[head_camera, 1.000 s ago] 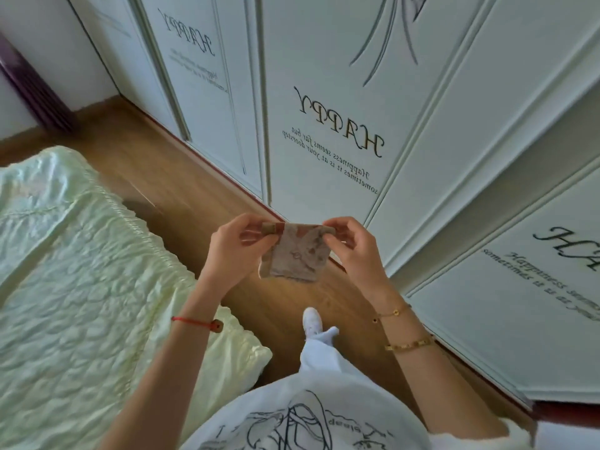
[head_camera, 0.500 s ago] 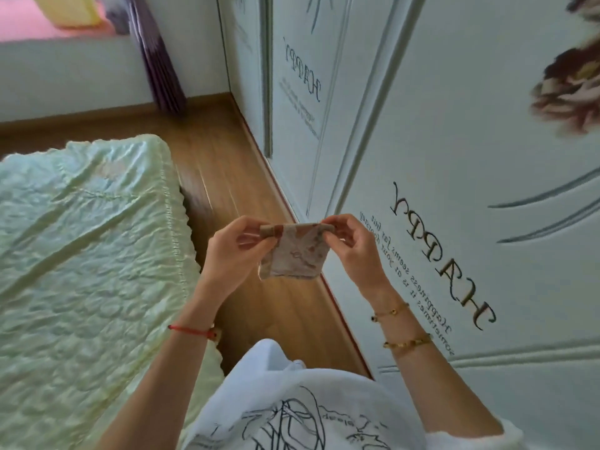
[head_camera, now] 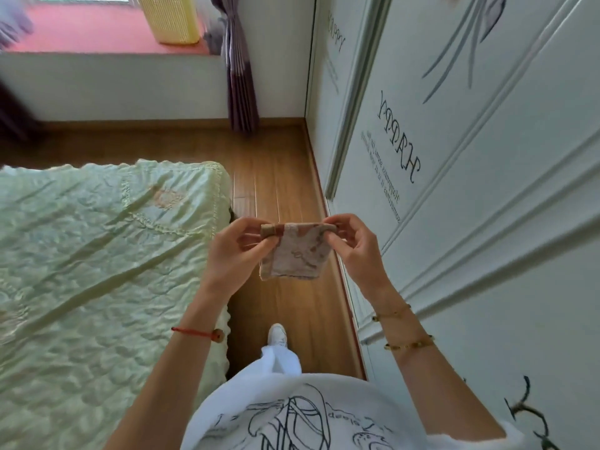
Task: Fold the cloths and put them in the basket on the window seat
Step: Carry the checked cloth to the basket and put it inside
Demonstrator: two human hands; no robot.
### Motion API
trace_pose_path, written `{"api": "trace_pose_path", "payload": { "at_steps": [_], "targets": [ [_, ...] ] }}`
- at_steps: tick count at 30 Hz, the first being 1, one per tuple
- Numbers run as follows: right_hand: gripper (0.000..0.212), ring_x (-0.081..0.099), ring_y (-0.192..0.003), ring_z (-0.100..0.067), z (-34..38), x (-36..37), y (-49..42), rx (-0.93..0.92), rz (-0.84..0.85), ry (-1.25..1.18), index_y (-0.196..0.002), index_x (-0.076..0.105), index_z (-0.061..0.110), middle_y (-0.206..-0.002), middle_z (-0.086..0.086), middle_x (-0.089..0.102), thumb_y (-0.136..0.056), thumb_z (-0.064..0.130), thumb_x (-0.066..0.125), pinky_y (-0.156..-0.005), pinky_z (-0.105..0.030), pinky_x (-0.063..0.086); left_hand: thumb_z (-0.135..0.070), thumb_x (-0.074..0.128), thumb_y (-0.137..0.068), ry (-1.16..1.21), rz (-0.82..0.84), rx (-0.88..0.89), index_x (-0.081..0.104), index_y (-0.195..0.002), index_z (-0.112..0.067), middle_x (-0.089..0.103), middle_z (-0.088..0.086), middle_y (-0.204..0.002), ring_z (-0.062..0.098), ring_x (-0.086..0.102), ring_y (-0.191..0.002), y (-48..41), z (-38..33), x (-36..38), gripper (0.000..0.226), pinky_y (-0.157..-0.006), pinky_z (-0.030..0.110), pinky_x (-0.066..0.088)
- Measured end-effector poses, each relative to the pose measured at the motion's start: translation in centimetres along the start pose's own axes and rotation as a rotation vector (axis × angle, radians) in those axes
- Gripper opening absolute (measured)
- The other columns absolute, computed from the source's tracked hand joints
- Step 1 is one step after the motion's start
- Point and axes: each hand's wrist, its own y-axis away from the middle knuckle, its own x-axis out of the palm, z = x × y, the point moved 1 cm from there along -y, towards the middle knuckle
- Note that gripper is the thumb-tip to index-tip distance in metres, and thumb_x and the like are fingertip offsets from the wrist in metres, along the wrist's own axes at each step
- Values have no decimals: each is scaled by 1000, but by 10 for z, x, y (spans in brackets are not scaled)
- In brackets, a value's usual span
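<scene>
A small folded cloth (head_camera: 297, 254), beige with a brown pattern, hangs in front of me over the wooden floor. My left hand (head_camera: 233, 251) pinches its top left corner. My right hand (head_camera: 354, 245) pinches its top right corner. The cloth's top edge is stretched level between the two hands. A yellow woven basket (head_camera: 170, 19) stands on the pink window seat (head_camera: 97, 34) at the far end of the room, well ahead of the hands.
A bed with a pale green quilt (head_camera: 97, 271) fills the left side. White wardrobe doors (head_camera: 454, 190) run along the right. A strip of wooden floor (head_camera: 282, 177) leads between them toward the window seat. A purple curtain (head_camera: 240, 76) hangs by the wardrobe.
My view has swung left from the wardrobe doors toward the window, bringing the basket and window seat into sight. Both hands keep the same hold on the cloth.
</scene>
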Motion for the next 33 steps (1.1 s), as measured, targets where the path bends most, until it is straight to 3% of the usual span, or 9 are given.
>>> {"api": "trace_pose_path", "payload": {
  "at_steps": [9, 19, 26, 33],
  "targets": [
    [16, 65, -92, -12, 0, 34, -203, -2, 8, -11, -108, 64, 6, -99, -2, 68, -92, 3, 62, -81, -21, 56, -7, 77, -82, -37, -10, -16, 71, -104, -3, 74, 2, -97, 1, 71, -84, -204, 18, -21, 22, -71, 12, 56],
    [18, 66, -95, -10, -27, 65, -455, -9, 76, -39, -111, 62, 8, -102, -1, 68, -93, 8, 62, -81, -20, 55, -7, 76, -83, -51, -67, -3, 70, -103, -2, 74, 8, -100, 17, 73, -92, -437, 63, -25, 21, -78, 23, 60],
    [19, 65, -100, -14, -15, 97, -645, -45, 201, -45, -113, 59, 12, -105, -4, 68, -94, 10, 63, -84, -24, 57, -7, 76, -82, -35, -152, 3, 69, -102, -3, 74, 6, -98, 15, 74, -92, -599, 76, -48, 21, -77, 29, 62],
    [19, 65, -101, -15, -14, 161, -794, -76, 280, -53, -113, 60, 9, -105, -2, 67, -94, 11, 63, -87, -25, 56, -6, 77, -82, -39, -291, -36, 70, -99, -9, 74, 0, -96, 13, 74, -87, -726, 113, -86, 18, -73, 24, 60]
  ]
}}
